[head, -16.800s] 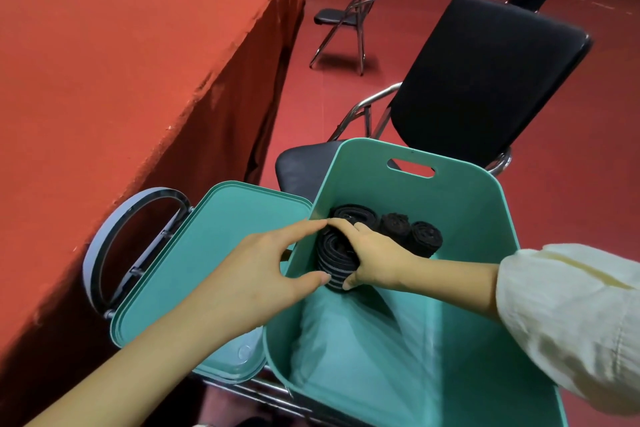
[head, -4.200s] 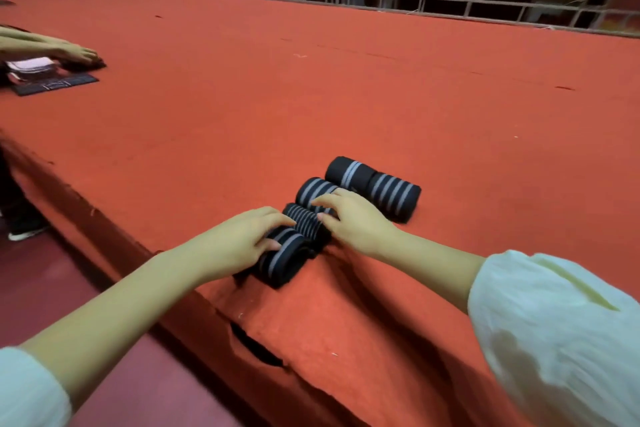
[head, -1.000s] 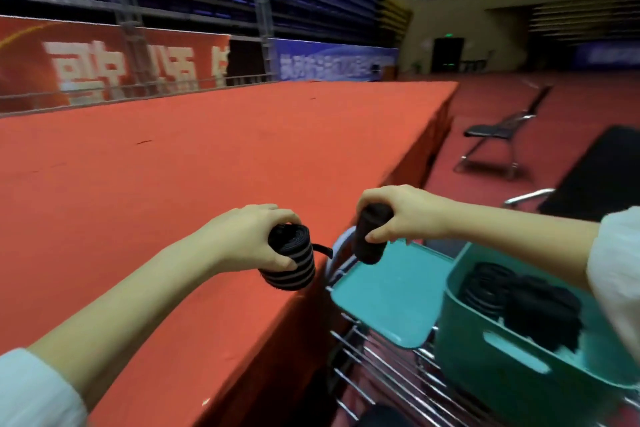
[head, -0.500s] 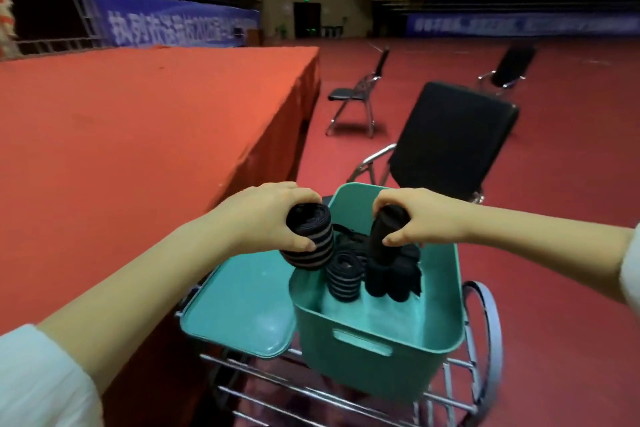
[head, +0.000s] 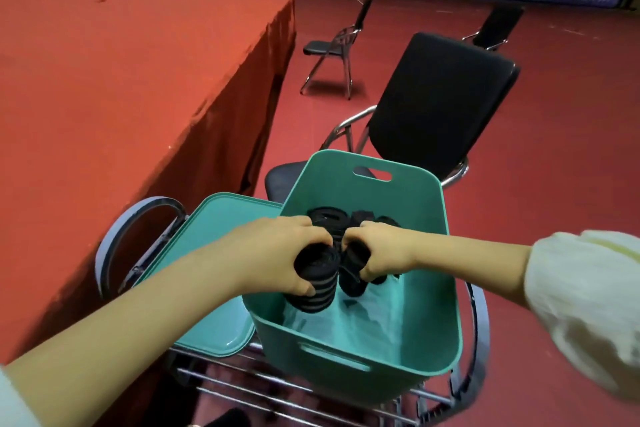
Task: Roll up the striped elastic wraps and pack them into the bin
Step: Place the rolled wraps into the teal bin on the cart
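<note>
With left hand [head: 277,253] and right hand [head: 381,253], holds two rolls down inside the teal bin [head: 346,350], no longer above its rim as half a second ago, knuckles now nearly meeting. Grips a striped rolled wrap [head: 317,284] in the left, fingers and thumb curled tight round it, and clenches a darker roll [head: 353,274] in the right, just beside it. Keeps both just in front of the packed rolls [head: 327,215] at the bin's far end.

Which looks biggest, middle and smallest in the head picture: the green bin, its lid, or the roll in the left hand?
1. teal bin
2. teal lid, partly covered
3. striped roll in the left hand, clearly smallest though it is near the camera
</note>
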{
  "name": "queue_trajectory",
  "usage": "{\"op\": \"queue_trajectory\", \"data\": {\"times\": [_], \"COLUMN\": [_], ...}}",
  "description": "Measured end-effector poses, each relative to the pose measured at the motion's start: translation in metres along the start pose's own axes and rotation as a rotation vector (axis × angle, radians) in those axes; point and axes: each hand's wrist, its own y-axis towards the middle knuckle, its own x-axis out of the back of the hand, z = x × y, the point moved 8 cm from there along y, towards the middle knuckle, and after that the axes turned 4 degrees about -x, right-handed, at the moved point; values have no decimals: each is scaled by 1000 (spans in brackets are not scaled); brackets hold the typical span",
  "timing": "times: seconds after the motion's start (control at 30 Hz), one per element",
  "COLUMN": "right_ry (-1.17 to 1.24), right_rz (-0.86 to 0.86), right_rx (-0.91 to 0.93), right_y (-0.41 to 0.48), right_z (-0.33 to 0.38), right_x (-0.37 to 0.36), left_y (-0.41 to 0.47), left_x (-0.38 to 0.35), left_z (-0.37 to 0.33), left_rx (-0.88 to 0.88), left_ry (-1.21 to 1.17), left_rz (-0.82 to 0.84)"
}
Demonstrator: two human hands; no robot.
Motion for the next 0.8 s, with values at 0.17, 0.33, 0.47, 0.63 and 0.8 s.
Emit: {"op": "queue_trajectory", "data": {"times": [0.17, 0.33, 0.47, 0.63, 0.8], "right_ry": [-21, -38, 73, 84, 150], "right_rz": [7, 23, 53, 20, -1], "right_rx": [-39, -51, -97, -84, -86], "right_y": [23, 33, 36, 43, 48], "right_z": [-4, -4, -9, -11, -17], "right_x": [-14, -21, -29, -36, -40], "left_y": [7, 11, 12, 13, 13], "left_x": [-27, -39, -41, -44, -46], "left_z": [2, 4, 9, 10, 10], "left_rx": [-19, -40, -42, -56, -55], "left_ry": [28, 64, 79, 72, 80], "left_rz": [61, 116, 140, 156, 156]}}
